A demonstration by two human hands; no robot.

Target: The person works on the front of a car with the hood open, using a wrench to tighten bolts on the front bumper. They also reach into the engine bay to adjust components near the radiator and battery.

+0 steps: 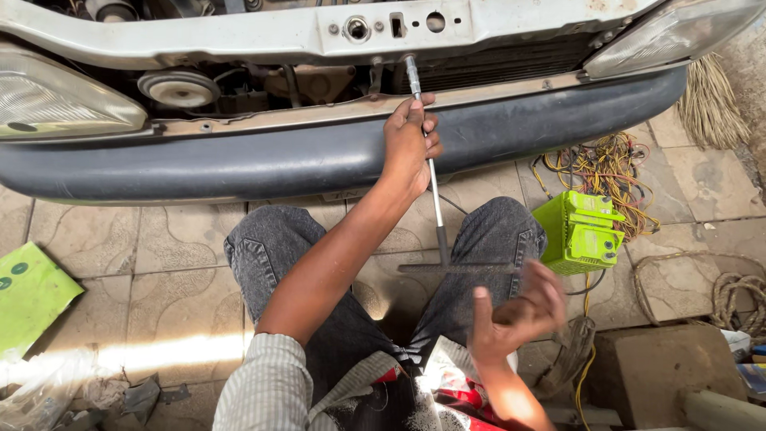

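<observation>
Steel T-handle wrench (431,172): our left hand (409,148) grips its shaft at the bumper (319,156) bolt; right hand (515,311), blurred, fingers seemingly spread, spins the crossbar.

I count two hands: my left hand (408,148) and my right hand (515,311). One T-wrench (435,199). One bumper (319,160) and two headlights, one (56,100) at the left and one (670,32) at the right. One green box (581,231), one wire tangle (598,164), one rope coil (738,295), one broom (706,100), one pulley (179,88).
</observation>
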